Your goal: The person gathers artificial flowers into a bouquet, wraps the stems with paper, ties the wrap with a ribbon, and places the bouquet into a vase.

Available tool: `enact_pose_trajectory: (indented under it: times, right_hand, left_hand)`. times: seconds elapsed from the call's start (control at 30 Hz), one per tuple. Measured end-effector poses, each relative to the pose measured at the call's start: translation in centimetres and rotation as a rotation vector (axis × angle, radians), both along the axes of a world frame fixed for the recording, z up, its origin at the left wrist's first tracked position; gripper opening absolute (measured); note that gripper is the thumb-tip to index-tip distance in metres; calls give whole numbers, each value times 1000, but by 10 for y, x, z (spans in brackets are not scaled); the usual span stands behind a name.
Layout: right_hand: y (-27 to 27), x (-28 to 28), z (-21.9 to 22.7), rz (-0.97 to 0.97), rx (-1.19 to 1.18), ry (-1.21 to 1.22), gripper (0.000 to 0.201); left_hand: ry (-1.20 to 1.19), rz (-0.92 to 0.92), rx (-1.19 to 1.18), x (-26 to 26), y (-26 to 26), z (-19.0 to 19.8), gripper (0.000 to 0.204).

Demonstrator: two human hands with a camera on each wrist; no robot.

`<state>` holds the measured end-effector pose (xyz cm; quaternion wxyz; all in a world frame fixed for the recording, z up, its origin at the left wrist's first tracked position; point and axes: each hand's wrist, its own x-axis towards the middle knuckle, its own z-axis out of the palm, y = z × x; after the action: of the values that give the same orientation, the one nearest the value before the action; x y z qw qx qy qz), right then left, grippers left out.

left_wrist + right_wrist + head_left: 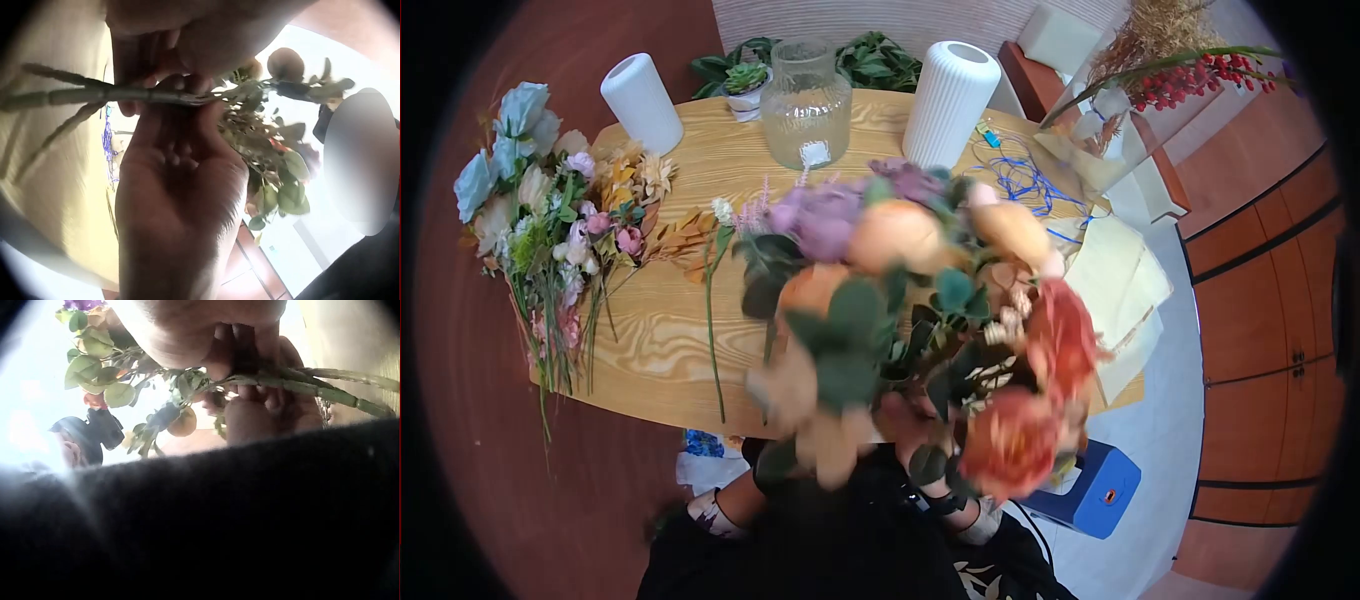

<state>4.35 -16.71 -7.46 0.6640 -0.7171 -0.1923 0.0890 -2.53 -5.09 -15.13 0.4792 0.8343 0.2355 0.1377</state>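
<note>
A large bouquet of artificial flowers [840,350], blurred in the head view, hangs over the table's front, with orange, purple and red blooms among green leaves. Its green stems [75,97] run sideways in the left wrist view. The left hand [219,31] curls its fingers at these stems from above, while the right hand [181,206] grips them from below, close beside it. In the right wrist view the stems [331,394] pass between both hands. Blooms largely cover the hands in the head view; part of the right hand [908,420] shows beneath them.
Loose flowers [550,220] lie at the table's left, with a single stem [712,320] nearby. Behind stand two white vases [643,105] and a glass vase [805,115]. Blue string [1030,180] and cream paper [1115,290] lie right; a blue box [1105,490] is below.
</note>
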Motion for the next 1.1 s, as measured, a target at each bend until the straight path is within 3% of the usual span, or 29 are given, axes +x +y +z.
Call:
enact_pose_trajectory:
  times: [0.03, 0.07, 0.1, 0.13, 0.17, 0.3, 0.43, 0.47, 0.5, 0.57, 0.6, 0.7, 0.73, 0.77, 0.83, 0.87, 0.97, 1.03, 1.1]
  right_hand:
    - [5, 1, 13, -28, -59, -67, 14]
    - [-7, 3, 2, -8, 7, 234, 9]
    - [-8, 3, 13, -14, -108, 304, 7]
    - [-9, 4, 13, -19, -109, 304, 7]
    - [-11, 5, 12, -24, -98, 302, 7]
    - [-15, 5, 8, -39, -50, 300, 9]
    - [-18, 6, 2, -23, -9, 292, 11]
    - [-18, 6, 1, -19, 4, 290, 11]
    - [-18, 6, -1, -15, 16, 289, 12]
    - [-19, 5, -4, -3, 35, 290, 13]
    - [-18, 3, -6, 18, 41, 296, 13]
    - [-14, 4, -8, 35, 83, 295, 15]
    - [-13, 5, -8, 35, 97, 292, 15]
    - [-8, 1, 12, 5, 18, 199, 16]
    - [-9, 5, 28, 86, -127, -92, 19]
    - [-11, 1, 12, -8, -84, 29, 15]
    - [-2, -5, 13, -107, 2, 26, 13]
    - [3, -7, 16, -202, 84, 23, 10]
    - [6, -9, 18, -295, 164, 23, 7]
  left_hand:
    - [-43, -38, 65, -5, -1, -19, 25]
    - [-86, -85, -52, -1, 3, -17, 22]
    - [-86, -86, -53, -7, 4, -51, 22]
    - [-52, 20, -350, -18, 7, -112, 23]
    - [-15, 127, -646, -22, 9, -145, 28]
    - [-7, -68, -398, -38, 6, -34, 33]
    - [-8, -286, -64, -5, -1, 94, 41]
    - [-13, -292, -224, -5, -1, 95, 52]
    - [-14, -288, -222, -1, -6, 104, 52]
    - [-205, -52, -298, 10, -16, 127, 26]
    - [-303, -25, -420, 14, -12, 121, 25]
    - [-225, -23, -394, 13, -8, 105, 27]
    - [-291, -32, -235, 13, -8, 120, 26]
    - [-293, -34, -235, 17, -12, 120, 26]
    - [-483, 204, -131, 22, -20, 120, 15]
    - [-482, 201, -131, 20, -22, 119, 15]
    - [-425, 129, -323, 14, -20, 115, 21]
    - [-270, 95, 114, 14, -15, 114, 24]
    - [-336, 84, 125, 16, -13, 115, 24]
